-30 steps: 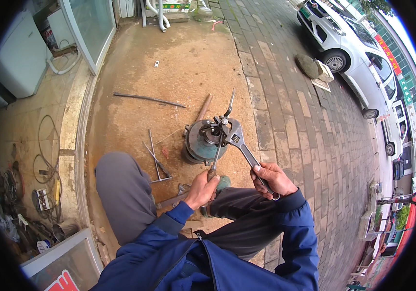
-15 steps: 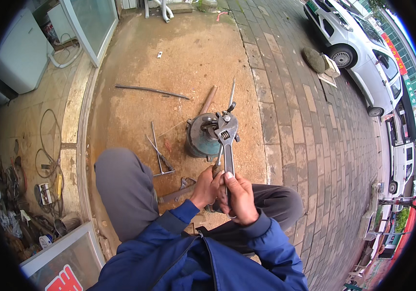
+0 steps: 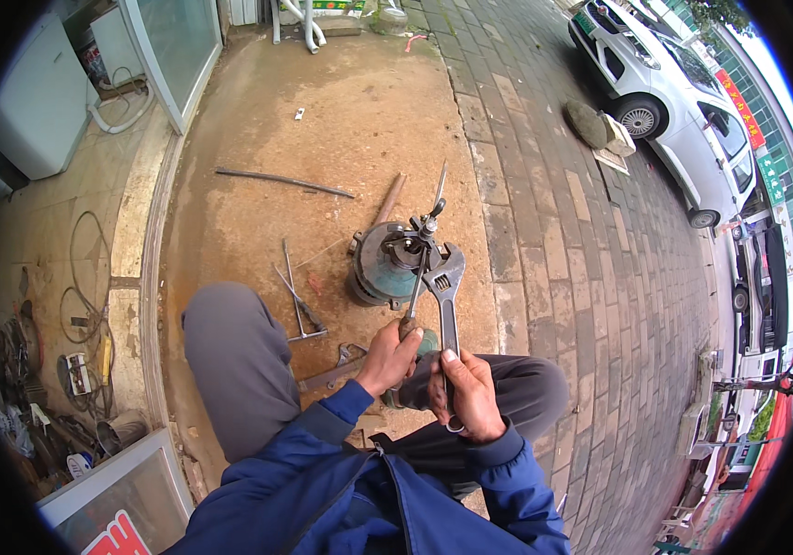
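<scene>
Blue zip jacket (image 3: 368, 499) w/ long sleeves, grey trousers (image 3: 239, 361), bare hands, no gloves

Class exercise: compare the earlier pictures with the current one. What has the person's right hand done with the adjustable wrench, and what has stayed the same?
The right hand swung the adjustable wrench handle from out at the person's right in toward the body, beside the left hand; the wrench head stayed on the round green-grey machine part. The left hand kept its hold on the screwdriver. The loose rods on the ground did not move.
</scene>
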The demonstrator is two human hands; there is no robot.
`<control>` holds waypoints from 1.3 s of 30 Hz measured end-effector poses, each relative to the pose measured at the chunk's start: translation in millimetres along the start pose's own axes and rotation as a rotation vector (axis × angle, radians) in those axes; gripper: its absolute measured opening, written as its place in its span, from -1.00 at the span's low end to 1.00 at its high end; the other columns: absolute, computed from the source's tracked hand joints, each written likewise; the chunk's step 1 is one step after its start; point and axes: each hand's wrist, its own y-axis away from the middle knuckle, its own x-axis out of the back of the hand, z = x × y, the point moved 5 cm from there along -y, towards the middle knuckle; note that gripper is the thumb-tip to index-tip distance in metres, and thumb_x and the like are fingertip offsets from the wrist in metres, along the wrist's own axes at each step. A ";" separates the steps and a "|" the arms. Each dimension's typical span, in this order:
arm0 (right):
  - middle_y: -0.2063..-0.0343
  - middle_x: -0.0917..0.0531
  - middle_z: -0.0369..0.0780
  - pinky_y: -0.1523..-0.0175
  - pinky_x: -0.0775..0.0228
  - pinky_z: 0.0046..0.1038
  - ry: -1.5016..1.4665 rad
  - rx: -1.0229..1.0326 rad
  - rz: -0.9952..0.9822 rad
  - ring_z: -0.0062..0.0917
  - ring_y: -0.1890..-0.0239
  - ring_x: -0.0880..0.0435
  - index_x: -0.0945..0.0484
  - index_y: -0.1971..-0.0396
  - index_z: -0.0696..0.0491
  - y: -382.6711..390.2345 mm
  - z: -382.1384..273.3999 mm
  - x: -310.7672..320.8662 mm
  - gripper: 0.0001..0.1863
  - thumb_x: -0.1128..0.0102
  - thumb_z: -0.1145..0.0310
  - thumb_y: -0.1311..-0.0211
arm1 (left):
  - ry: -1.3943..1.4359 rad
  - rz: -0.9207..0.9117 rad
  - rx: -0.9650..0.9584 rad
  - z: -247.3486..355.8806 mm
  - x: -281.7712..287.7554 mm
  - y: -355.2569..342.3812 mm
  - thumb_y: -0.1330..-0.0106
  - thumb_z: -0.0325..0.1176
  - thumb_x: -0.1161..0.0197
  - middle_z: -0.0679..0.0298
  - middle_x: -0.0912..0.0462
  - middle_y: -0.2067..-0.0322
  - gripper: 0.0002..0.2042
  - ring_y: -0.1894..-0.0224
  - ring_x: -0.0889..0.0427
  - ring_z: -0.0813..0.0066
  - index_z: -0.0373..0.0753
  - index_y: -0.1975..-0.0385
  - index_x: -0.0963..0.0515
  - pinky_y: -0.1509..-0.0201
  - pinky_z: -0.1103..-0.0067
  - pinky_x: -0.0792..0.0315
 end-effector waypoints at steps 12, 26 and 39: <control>0.75 -0.38 -0.30 0.78 -0.07 -0.60 0.288 -0.224 -0.202 -0.66 0.84 -0.26 -0.45 0.36 0.15 -38.8 -74.0 73.4 -0.65 0.00 0.17 -0.56 | -0.025 0.001 0.040 7.4 5.2 0.8 -0.47 -0.29 -0.12 0.34 -0.45 0.67 -0.78 0.71 -0.46 0.56 -0.29 0.36 -0.40 0.63 0.54 -0.37; 0.78 -0.43 -0.24 0.75 -0.07 -0.56 0.267 -0.255 -0.171 -0.62 0.86 -0.27 -0.44 0.32 0.16 -44.0 -58.0 46.0 -0.67 0.08 0.20 -0.58 | 0.009 0.027 0.058 7.9 2.9 1.5 -0.49 -0.27 -0.10 0.31 -0.46 0.65 -0.79 0.70 -0.46 0.56 -0.31 0.29 -0.40 0.63 0.55 -0.36; 0.70 -0.43 -0.23 0.71 -0.22 -0.53 -0.277 0.133 0.155 -0.54 0.80 -0.37 -0.38 0.26 0.13 -41.7 34.4 -74.5 -0.68 0.12 0.18 -0.61 | 0.307 -0.086 -0.181 -24.6 4.8 -3.3 -0.47 -0.14 -0.09 0.26 -0.55 0.55 -0.69 0.49 -0.58 0.58 -0.32 0.27 -0.47 0.38 0.52 -0.46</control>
